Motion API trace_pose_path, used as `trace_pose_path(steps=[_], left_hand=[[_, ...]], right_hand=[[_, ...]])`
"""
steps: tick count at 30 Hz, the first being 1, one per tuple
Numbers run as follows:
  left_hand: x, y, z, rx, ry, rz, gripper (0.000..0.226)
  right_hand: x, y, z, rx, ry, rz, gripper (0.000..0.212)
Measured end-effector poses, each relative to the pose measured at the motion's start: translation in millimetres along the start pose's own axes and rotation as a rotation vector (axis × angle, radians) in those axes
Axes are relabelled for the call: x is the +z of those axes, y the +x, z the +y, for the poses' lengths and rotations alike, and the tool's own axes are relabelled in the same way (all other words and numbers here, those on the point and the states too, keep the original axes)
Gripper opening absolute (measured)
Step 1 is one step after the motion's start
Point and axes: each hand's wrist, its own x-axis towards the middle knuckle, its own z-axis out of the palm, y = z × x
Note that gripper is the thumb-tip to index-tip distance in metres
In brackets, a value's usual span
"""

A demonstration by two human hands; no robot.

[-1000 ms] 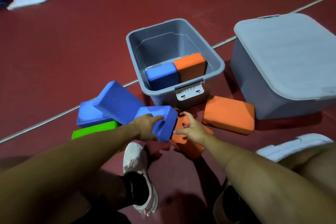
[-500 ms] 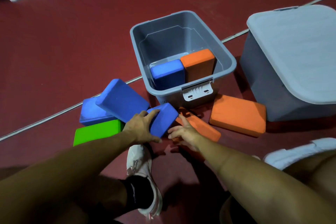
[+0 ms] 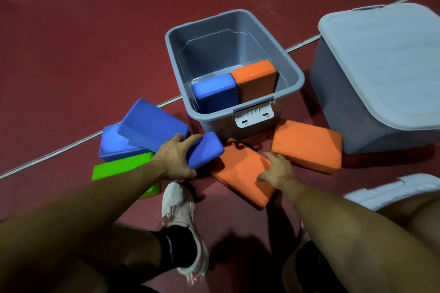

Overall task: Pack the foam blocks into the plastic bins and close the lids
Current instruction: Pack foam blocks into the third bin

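An open grey bin (image 3: 295, 74) stands on the red floor with a blue block (image 3: 214, 93) and an orange block (image 3: 256, 78) inside, both at its near end. My left hand (image 3: 175, 159) grips a blue foam block (image 3: 207, 152) in front of the bin. My right hand (image 3: 277, 171) grips the right edge of an orange block (image 3: 240, 173) lying on the floor. Another orange block (image 3: 307, 145) lies to the right. Two more blue blocks (image 3: 152, 123) and a green block (image 3: 121, 166) are piled at the left.
A second grey bin (image 3: 342, 93) with its lid (image 3: 385, 54) on stands at the right. A loose pale lid (image 3: 400, 190) lies by my right knee. My white shoe (image 3: 178, 202) is between my arms. A white floor line (image 3: 59, 150) runs diagonally.
My left hand has lowered the blue block a little toward the floor. My right hand moved right onto the orange block's edge. The camera shifted closer.
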Motion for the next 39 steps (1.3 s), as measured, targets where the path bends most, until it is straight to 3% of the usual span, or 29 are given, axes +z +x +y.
trace_pose_path(steps=[4, 7, 13, 17, 22, 26, 29, 32, 36, 39], left_hand=[[0.3, -0.6, -5.3, 0.062, -0.004, -0.014, 0.108], [1.2, 0.6, -4.3, 0.058, 0.018, -0.026, 0.110], [2.3, 5.3, -10.7, -0.036, 0.029, -0.078, 0.110], [1.5, 7.9, -10.4, -0.096, 0.161, -0.052, 0.107], [2.5, 7.5, -7.7, -0.162, 0.146, -0.027, 0.096], [-1.7, 5.7, -6.4, -0.181, 0.181, -0.007, 0.092], [-8.0, 6.0, -2.9, -0.131, 0.184, 0.009, 0.096], [-12.9, 5.4, 2.8, -0.066, 0.117, 0.005, 0.087], [-17.0, 6.0, 11.5, 0.030, 0.122, -0.012, 0.090], [-18.7, 4.5, 19.0, 0.052, 0.179, -0.006, 0.087]], right_hand=[[2.2, 3.8, 22.9, 0.118, 0.172, -0.125, 0.123], [4.3, 7.7, 26.7, 0.163, 0.268, -0.125, 0.130], [3.8, 17.2, 23.5, 0.191, 0.294, 0.016, 0.112], [-1.9, 8.6, 18.9, 0.177, 0.363, 0.013, 0.078], [-1.4, -2.0, 13.4, 0.139, 0.453, 0.036, 0.061], [-10.3, -14.5, 1.8, 0.047, 0.494, 0.150, 0.062], [-32.8, -20.7, -7.0, -0.011, 0.495, 0.277, 0.083], [-54.0, -27.6, -17.0, -0.163, 0.377, 0.300, 0.090], [-65.1, -45.7, -52.1, -0.508, -0.052, 0.103, 0.076], [-81.4, -54.4, -59.5, -0.542, -0.216, 0.194, 0.092]])
